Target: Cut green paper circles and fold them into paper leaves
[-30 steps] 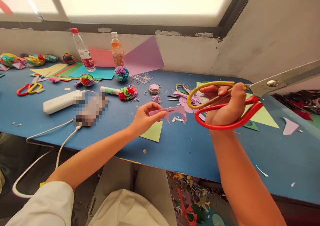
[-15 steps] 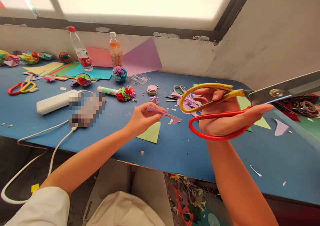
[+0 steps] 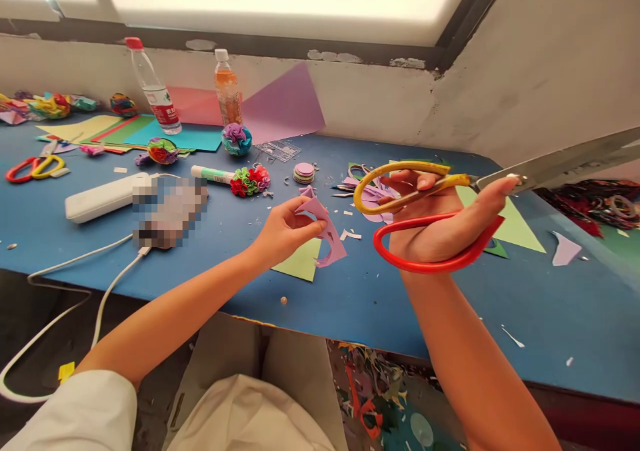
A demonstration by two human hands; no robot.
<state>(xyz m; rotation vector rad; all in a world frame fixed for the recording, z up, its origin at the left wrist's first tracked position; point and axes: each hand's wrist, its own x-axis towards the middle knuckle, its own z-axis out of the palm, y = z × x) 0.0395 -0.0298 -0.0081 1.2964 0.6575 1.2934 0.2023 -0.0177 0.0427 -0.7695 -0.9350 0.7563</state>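
Between its thumb and fingers, my left hand [image 3: 284,233] pinches a piece of purple paper [image 3: 336,248] with a rounded cutout in it. A light green sheet [image 3: 299,264] lies on the table below that hand. My right hand [image 3: 440,228] is hooked around a large pair of scissors [image 3: 423,263] with one yellow and one red handle loop. Their blades point away to the right, off the paper. Purple paper scraps [image 3: 373,194] lie behind my right hand, and a small stack of paper circles [image 3: 304,172] sits beyond my left hand.
On the blue table [image 3: 360,304] stand a red-capped bottle [image 3: 163,108] and an orange drink bottle [image 3: 229,94]. A glue stick [image 3: 211,176], paper flower balls [image 3: 237,139], a white power bank [image 3: 107,198] with cables and a second pair of scissors [image 3: 35,168] are at the left.
My left hand has turned the purple paper so its cutout faces me and hangs lower. My right hand has shifted slightly left with the scissors, whose blades have swung and come slightly apart.
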